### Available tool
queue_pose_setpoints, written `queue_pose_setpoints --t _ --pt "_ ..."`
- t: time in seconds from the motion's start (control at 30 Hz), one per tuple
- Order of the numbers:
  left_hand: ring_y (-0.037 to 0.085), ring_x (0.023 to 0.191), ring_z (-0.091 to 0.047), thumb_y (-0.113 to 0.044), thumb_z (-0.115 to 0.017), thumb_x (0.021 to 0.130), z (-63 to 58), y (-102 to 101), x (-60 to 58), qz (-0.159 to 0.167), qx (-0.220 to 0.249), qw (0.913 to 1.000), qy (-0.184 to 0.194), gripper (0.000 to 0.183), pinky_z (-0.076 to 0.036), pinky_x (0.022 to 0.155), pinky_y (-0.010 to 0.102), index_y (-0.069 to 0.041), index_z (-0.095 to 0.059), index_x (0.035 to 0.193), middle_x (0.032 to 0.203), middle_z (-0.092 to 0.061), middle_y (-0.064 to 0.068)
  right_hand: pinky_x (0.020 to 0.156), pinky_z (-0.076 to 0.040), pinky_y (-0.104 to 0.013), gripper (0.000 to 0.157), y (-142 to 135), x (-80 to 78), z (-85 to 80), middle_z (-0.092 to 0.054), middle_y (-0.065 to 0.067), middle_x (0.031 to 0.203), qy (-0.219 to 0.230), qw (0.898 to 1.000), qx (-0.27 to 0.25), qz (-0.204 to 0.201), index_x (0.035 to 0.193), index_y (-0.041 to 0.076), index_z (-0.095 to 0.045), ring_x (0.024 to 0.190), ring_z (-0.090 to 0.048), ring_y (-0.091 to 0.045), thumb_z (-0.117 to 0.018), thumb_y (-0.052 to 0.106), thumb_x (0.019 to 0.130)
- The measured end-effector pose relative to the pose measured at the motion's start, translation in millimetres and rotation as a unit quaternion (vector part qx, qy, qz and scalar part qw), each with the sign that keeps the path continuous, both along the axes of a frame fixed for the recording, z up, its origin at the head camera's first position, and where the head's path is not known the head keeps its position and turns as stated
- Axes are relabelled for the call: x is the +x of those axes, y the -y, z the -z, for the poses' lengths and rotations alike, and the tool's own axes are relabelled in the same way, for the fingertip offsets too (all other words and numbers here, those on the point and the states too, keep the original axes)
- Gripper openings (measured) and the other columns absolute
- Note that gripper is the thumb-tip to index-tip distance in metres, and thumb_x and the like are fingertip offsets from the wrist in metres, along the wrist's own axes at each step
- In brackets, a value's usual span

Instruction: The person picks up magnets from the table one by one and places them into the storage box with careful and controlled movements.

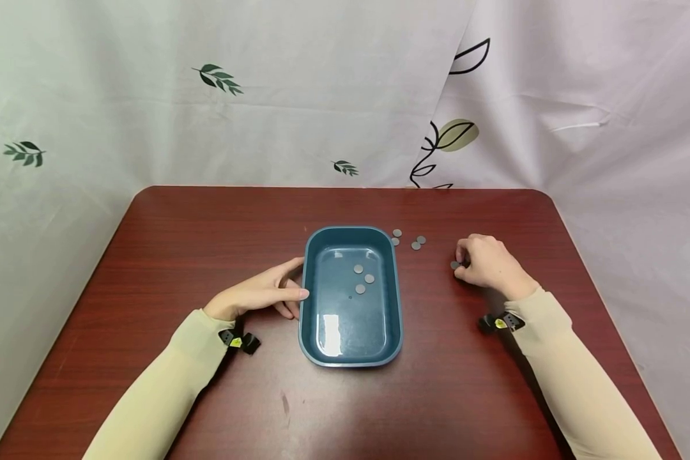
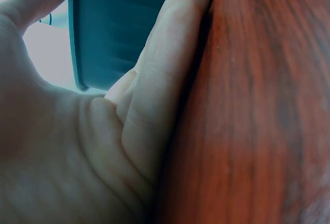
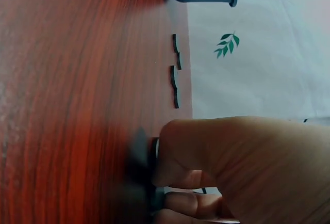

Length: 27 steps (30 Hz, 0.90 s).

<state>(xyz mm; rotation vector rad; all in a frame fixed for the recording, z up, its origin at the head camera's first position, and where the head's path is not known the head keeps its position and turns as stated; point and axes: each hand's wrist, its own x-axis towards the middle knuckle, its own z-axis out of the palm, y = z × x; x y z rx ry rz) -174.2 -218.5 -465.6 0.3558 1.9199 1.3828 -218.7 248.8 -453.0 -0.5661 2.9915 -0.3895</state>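
A deep blue plastic tray [image 1: 352, 359] with rounded corners sits mid-table, and three flat grey discs [image 1: 369, 278] lie inside it. At its left side my left hand [image 1: 264, 289] grips the wall, thumb over the rim and fingers low along the outside. The left wrist view shows those fingers [image 2: 160, 74] close to the tabletop. To the right of the tray, my right hand [image 1: 489, 263] bends down to the table with its fingertips pinching at grey discs [image 1: 455, 264]. One disc shows just past the fingers; the fingers partly hide what lies between them.
Several more grey discs [image 1: 416, 245] lie on the table by the tray's far right corner, some touching or overlapping. The reddish-brown table [image 1: 236, 396] has rounded far corners. White curtains [image 1: 299, 115] with leaf prints hang behind and on both sides.
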Motion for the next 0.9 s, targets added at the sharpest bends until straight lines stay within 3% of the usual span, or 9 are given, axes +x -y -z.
queue_pose_setpoints --t 0.23,0.57,0.9 --pt "0.032 0.081 -0.077 -0.031 -0.070 0.099 -1.4 -1 0.5 -0.001 -0.003 1.0000 0.001 0.094 -0.066 0.077 0.045 -0.020 -0.006 0.168 0.100 -0.076 0.015 0.061 -0.037 -0.034 0.019 4 6.2 -3.2 -0.052 0.000 0.064 0.016 1.000 0.008 0.000 0.068 0.017 -0.058 0.063 -0.047 -0.019 -0.074 0.013 0.076" --pt "0.032 0.080 -0.077 -0.031 -0.070 0.100 -2.2 0 0.7 0.002 -0.003 1.0000 -0.001 0.094 -0.066 0.077 0.045 -0.020 -0.006 0.168 0.100 -0.076 0.015 0.064 -0.040 -0.036 0.020 6 21.9 -7.1 -0.054 -0.002 0.075 0.022 0.999 0.016 -0.024 0.071 0.018 -0.058 0.069 -0.049 -0.019 -0.075 0.007 0.072" --pt "0.032 0.080 -0.077 -0.031 -0.070 0.099 -2.2 -1 1.0 0.000 -0.006 1.0000 0.001 0.093 -0.066 0.077 0.046 -0.022 -0.008 0.168 0.101 -0.076 0.015 0.061 -0.040 -0.033 0.019 7 29.4 -5.5 -0.053 0.001 0.070 0.017 0.999 0.013 -0.034 0.073 0.017 -0.060 0.065 -0.048 -0.016 -0.074 0.006 0.068"
